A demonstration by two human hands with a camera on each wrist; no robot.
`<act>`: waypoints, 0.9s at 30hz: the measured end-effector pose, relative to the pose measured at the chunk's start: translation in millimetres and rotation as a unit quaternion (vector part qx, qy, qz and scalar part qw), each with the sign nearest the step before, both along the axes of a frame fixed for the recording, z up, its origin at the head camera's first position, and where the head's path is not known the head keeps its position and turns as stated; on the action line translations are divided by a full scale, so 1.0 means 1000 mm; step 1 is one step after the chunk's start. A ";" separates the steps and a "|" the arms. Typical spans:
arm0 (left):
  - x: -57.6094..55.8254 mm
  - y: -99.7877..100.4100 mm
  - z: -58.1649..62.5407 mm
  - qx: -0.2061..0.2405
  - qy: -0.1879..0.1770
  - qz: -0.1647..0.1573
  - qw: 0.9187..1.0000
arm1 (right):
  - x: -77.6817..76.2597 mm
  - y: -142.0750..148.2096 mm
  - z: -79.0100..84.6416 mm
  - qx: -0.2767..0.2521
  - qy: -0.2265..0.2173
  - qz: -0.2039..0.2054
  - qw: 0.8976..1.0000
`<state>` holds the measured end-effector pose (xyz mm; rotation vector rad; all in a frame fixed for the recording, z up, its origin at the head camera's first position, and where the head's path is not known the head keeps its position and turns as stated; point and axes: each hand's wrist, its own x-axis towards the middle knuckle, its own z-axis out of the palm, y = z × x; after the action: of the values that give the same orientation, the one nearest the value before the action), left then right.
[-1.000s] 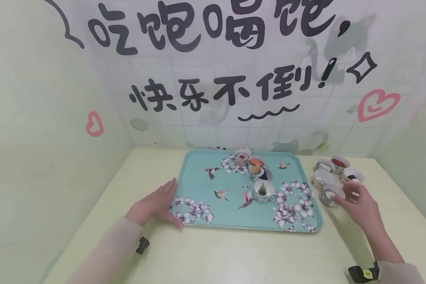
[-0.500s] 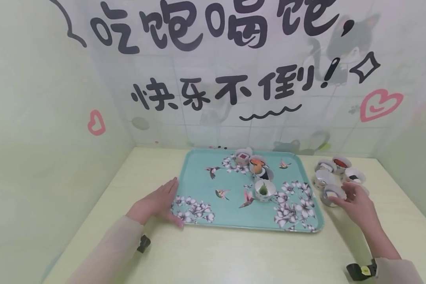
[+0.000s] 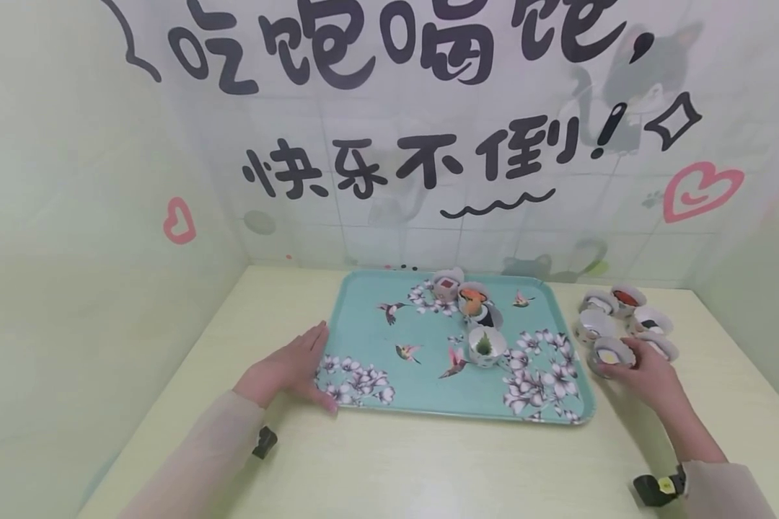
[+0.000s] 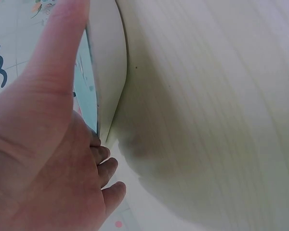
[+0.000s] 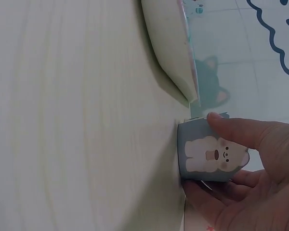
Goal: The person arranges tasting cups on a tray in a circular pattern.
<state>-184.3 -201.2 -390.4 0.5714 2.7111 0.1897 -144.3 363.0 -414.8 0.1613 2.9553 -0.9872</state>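
Observation:
My right hand (image 3: 652,378) grips a small grey paper cup (image 3: 602,366) off the right side of the tray; a white and yellow piece shows inside the cup. In the right wrist view, the thumb lies against one side of this cup, which bears a white bear print (image 5: 214,154), with curled fingers on the other. At the near left corner of a turquoise tray (image 3: 357,317), my left hand (image 3: 282,371) rests with its fingers straight along the left rim and its thumb by the front edge.
On the tray, cups stand in a slanting row: a leaf cup (image 3: 483,357), one with orange food (image 3: 474,301) and one with a red piece (image 3: 446,290). Several cups (image 3: 596,328) cluster right of the tray. A printed wall sheet (image 3: 389,245) rises behind.
The right hand has closed its grip on the near grey cup, with the fingers lower around it. Another cup behind the hand shows more. The left hand keeps its place.

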 end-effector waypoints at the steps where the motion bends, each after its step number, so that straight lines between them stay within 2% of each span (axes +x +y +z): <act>1: 0.000 0.000 0.000 -0.001 0.000 -0.001 1.000 | 0.000 0.000 0.000 0.002 0.000 0.000 1.000; 11: 0.000 0.001 0.002 -0.001 0.002 -0.002 1.000 | 0.003 0.001 0.003 0.008 -0.007 -0.013 1.000; 21: -0.002 0.002 0.003 -0.008 -0.001 -0.008 1.000 | 0.006 -0.001 0.009 0.018 0.032 -0.005 0.999; 27: -0.002 0.001 0.002 -0.008 -0.002 -0.003 1.000 | 0.009 -0.005 0.014 0.019 0.033 -0.002 0.999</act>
<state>-186.6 -200.1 -388.6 0.5752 2.7044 0.1661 -135.8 358.1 -400.6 0.1395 3.0349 -0.9561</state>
